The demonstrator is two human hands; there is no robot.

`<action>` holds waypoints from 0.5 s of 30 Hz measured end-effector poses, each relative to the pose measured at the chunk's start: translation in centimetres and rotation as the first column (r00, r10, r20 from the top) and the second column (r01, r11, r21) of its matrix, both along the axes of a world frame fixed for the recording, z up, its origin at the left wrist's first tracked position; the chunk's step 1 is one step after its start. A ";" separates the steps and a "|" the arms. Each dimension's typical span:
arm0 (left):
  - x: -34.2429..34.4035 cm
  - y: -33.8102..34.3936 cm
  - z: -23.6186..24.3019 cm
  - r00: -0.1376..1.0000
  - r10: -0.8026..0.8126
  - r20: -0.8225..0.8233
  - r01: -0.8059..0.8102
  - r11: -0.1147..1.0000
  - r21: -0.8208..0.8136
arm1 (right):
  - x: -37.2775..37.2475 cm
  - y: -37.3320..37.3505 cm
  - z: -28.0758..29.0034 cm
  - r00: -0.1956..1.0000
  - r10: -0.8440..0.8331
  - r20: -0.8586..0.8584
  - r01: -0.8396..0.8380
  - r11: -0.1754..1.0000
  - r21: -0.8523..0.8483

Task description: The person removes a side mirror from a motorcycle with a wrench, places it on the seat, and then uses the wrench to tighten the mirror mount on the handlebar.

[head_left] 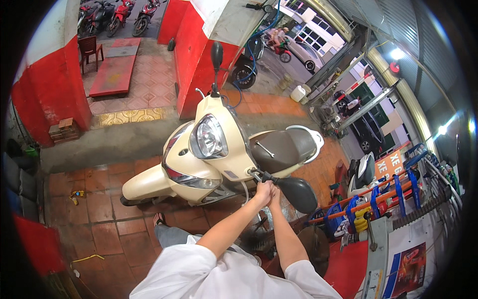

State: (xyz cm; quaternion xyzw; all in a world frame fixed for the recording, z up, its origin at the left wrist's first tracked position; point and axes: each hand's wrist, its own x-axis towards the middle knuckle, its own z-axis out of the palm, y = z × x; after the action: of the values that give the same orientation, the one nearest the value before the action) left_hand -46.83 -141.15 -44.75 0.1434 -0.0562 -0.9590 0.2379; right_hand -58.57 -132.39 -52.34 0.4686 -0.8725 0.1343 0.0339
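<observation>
A cream scooter [233,129] stands in front of me, its headlight [209,138] facing left and towards me. Both my hands are closed and pressed together by the handlebar end on my side, just below the black mirror stem [269,177]. My left hand [263,191] lies against my right hand [274,196], and the fingers hide whatever is between them. Right beside them hangs the black mirror [298,195] on its stem. On the brown seat [294,144] rests a shiny metal wrench [264,148]. The other mirror [216,54] stands upright on the far side.
A tool rack with orange rails [366,203] and blue straps stands at the right. Red-and-white pillars [199,60] and a red ramp [115,72] are beyond the scooter. Small yellow items [75,197] lie on the tiled floor [107,239]. A white jug [298,93] stands farther back.
</observation>
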 end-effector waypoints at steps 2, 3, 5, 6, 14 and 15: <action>3.1 0.9 -0.3 0.951 -0.263 0.160 0.282 0.953 -0.111 | 0.9 1.3 2.1 0.981 -0.098 0.169 0.111 0.992 -0.066; 4.9 0.6 -0.8 0.894 -0.364 0.263 0.411 0.899 -0.153 | 3.2 0.4 4.4 0.958 -0.184 0.220 0.189 0.982 0.001; 6.8 0.0 -0.9 0.896 -0.373 0.243 0.430 0.865 -0.258 | 8.5 -1.3 10.9 0.895 -0.343 0.286 0.307 0.937 0.165; 7.5 -0.2 -0.3 0.890 -0.386 0.244 0.445 0.854 -0.271 | 8.4 -1.5 10.7 0.885 -0.360 0.297 0.333 0.933 0.138; 10.4 -2.3 0.6 0.846 -0.506 0.168 0.529 0.834 -0.157 | 1.9 3.6 0.9 0.993 -0.116 0.018 0.116 0.993 0.022; 11.7 -4.3 0.2 0.861 -0.493 0.128 0.507 0.850 -0.139 | 4.6 1.6 3.4 1.000 -0.015 -0.004 0.015 0.999 -0.044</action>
State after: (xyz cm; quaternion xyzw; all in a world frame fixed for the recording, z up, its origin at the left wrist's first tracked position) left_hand -35.18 -145.45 -44.60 0.1453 -0.1825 -0.9723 -0.0113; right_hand -53.92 -130.82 -48.91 0.4613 -0.8728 0.1524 0.0471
